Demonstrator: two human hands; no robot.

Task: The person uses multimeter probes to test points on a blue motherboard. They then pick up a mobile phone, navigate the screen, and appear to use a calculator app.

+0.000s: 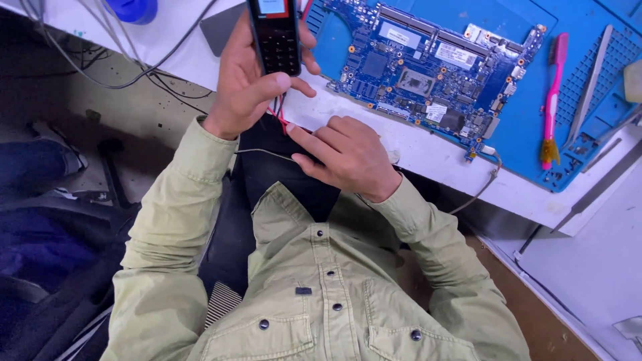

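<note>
Head view looked down on a seated person in a pale green jacket. Their left hand (247, 87) was wrapped around a black handheld tester (275, 33) with a keypad and small screen, thumb laid across its lower edge. Red and black leads (281, 119) ran out from beneath that hand. Just below it, the right hand (348, 157) grasped nothing; its fingers were loosely curled, the forefinger stretched out so its tip touched the leads, while the hand rested over the dark lap.

Beyond the right hand, on the white worktop (428, 150), lay a blue mat (528, 134) carrying a blue circuit board (435, 67). Farther to the right on the mat sat a pink brush (554, 93) and metal tweezers (592, 80).

Risk seemed to lie with the leads: held only by a fingertip, they could slip off and drop into the lap. A tug on them could also tip the tester out of the one-handed grip. A thin grey cable (481, 187) hanging off the worktop edge near the right forearm could snag a sleeve.
</note>
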